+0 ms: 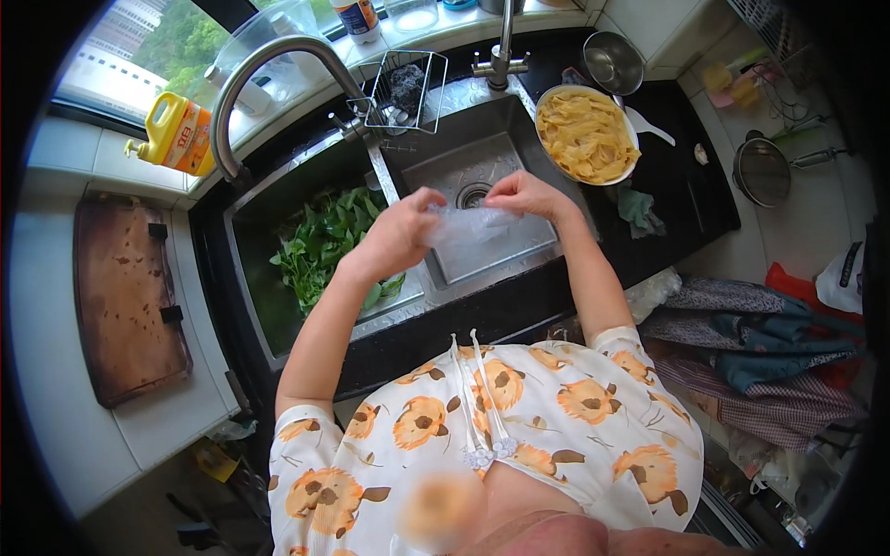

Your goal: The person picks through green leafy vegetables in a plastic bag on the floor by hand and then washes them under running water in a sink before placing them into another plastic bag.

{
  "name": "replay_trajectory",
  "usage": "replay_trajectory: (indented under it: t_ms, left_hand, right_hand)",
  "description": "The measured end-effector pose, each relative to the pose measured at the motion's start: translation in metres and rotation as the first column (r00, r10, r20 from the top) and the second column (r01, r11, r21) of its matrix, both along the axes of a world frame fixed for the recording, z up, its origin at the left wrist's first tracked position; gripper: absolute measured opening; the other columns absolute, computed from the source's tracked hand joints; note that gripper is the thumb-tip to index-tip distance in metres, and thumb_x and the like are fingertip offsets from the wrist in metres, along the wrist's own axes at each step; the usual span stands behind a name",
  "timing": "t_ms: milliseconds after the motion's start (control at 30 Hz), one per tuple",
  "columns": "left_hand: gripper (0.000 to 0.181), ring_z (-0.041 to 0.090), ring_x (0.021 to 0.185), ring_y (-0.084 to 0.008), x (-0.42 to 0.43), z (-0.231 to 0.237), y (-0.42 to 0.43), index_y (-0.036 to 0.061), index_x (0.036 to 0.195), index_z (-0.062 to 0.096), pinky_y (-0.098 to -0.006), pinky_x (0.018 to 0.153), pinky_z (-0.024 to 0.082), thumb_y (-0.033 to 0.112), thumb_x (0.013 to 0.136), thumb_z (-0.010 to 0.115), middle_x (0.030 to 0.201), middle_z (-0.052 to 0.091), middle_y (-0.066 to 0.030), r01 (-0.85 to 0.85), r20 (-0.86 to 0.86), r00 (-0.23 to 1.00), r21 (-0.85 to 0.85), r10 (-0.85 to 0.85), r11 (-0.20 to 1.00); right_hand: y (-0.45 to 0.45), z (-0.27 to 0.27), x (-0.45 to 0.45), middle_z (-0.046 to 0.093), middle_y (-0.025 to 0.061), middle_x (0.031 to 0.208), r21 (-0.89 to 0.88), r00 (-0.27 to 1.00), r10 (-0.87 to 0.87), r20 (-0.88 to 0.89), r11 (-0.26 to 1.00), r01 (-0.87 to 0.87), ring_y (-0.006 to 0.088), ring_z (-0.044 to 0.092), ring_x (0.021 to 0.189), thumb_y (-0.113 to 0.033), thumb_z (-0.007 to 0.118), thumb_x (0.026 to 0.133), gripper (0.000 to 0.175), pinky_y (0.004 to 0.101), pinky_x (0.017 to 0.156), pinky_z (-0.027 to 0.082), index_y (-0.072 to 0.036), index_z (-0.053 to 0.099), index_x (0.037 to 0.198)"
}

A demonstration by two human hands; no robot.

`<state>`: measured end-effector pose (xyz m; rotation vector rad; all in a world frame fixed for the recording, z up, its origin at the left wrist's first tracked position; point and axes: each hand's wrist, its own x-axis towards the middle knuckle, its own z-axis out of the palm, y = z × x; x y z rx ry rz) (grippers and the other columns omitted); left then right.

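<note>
Over the right basin of a double sink (pixel 506 254), my left hand (pixel 405 229) and my right hand (pixel 526 194) stretch a clear plastic bag (pixel 467 226) between them. Each hand grips one side of the thin film, which is a little blurred. Below the bag shows the metal drain (pixel 474 194), partly covered. To the left of my left hand, leafy greens (pixel 323 247) lie heaped in the left basin. A white bowl (pixel 621 179) of yellowish, limp strips of food (pixel 587 132) stands on the black counter, beyond my right hand.
A curved steel faucet (pixel 278 47) arches over the left basin. Behind the sink are a wire caddy (pixel 439 90) with a scouring pad (pixel 407 87) and a second tap (pixel 499 66). A yellow detergent jug (pixel 177 132), wooden cutting board (pixel 128 299), steel bowl (pixel 612 62) and green cloth (pixel 638 210) are around it.
</note>
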<state>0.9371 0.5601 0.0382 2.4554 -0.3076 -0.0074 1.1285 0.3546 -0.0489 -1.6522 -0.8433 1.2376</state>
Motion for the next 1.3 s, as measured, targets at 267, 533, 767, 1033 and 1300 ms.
replay_trajectory:
  t_ms: [267,533,767,1033,1300]
  left_hand:
    - [0.043,0.054,0.102,-0.0285,-0.070,-0.029,-0.023,0.0080,0.107,0.055,-0.0387,0.091,0.040,-0.008,0.067,0.057,0.103,0.060,-0.0113,0.077,-0.119,0.991,0.166,-0.057,0.983]
    - [0.045,0.048,0.116,-0.0297,-0.100,-0.045,-0.022,0.0075,0.105,0.060,-0.0408,0.099,0.036,-0.007,0.062,0.060,0.115,0.057,-0.0130,0.031,-0.036,0.999,0.131,-0.027,0.991]
    - [0.028,0.057,0.082,-0.0274,-0.078,-0.053,0.002,0.0087,0.091,0.061,-0.0364,0.070,0.047,0.000,0.064,0.059,0.091,0.058,-0.0056,-0.547,0.428,0.800,0.232,0.421,0.804]
    - [0.012,0.062,0.074,-0.0219,-0.053,-0.070,0.022,0.0126,0.080,0.058,-0.0356,0.059,0.051,0.008,0.070,0.059,0.080,0.056,-0.0034,-0.416,0.380,0.890,0.449,0.253,0.791]
    - [0.017,0.060,0.068,-0.0115,-0.028,-0.034,0.022,0.0051,0.098,0.063,-0.0261,0.063,0.050,0.007,0.087,0.050,0.085,0.067,-0.0073,-0.600,-0.374,0.770,-0.702,0.518,0.385]
  right_hand:
    - [-0.005,-0.075,-0.047,0.067,0.0133,0.085,-0.521,0.733,0.570,0.372,0.781,-0.344,0.0265,0.063,0.073,-0.030,0.068,0.075,0.036,0.0371,0.065,0.050,-0.008,0.065,0.103]
    - [0.004,-0.007,-0.049,0.064,0.0148,0.080,0.077,0.747,-0.111,0.656,0.994,0.080,0.0308,0.062,0.072,-0.014,0.065,0.075,0.013,0.0378,0.067,0.049,-0.004,0.068,0.084]
    - [-0.006,0.007,-0.035,0.062,0.0110,0.083,0.288,0.672,-0.268,0.690,0.954,0.084,0.0262,0.061,0.073,-0.009,0.064,0.078,0.009,0.0322,0.064,0.048,-0.001,0.065,0.081]
    - [-0.018,-0.021,-0.012,0.064,0.0144,0.081,0.060,0.487,-0.073,0.870,0.997,0.042,0.0260,0.062,0.071,-0.010,0.065,0.076,0.009,0.0326,0.065,0.048,-0.001,0.065,0.079]
    - [0.009,0.030,-0.011,0.065,0.0090,0.080,0.312,0.725,-0.532,0.436,0.846,0.433,0.0172,0.060,0.067,-0.016,0.064,0.082,0.017,0.0294,0.061,0.047,0.001,0.062,0.084]
